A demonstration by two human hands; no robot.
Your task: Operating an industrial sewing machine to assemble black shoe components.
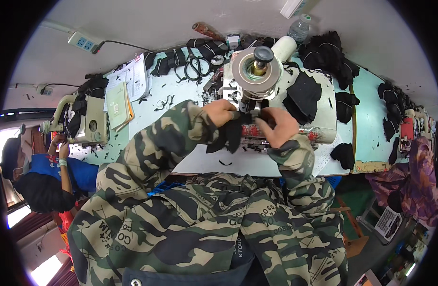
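A white machine (327, 129) with a round disc dial (255, 71) on top stands in front of me. At its front edge my left hand (220, 113) is closed on a piece of black knitted fabric (228, 137), which hangs down below the fingers. Across from it, my right hand (281, 127) has thumb and fingers curled toward the machine's working point; what the fingertips pinch is hidden. Right of the dial, a stack of black fabric pieces (303, 97) lies on the machine's flat top.
Black scissors (197, 67), bundled black pieces (169, 62) and papers (133, 78) lie on the table's far left. A notebook (118, 106) is nearer. A bottle (300, 27) stands behind the machine. To the left, a person (50, 176) works at another machine (92, 121).
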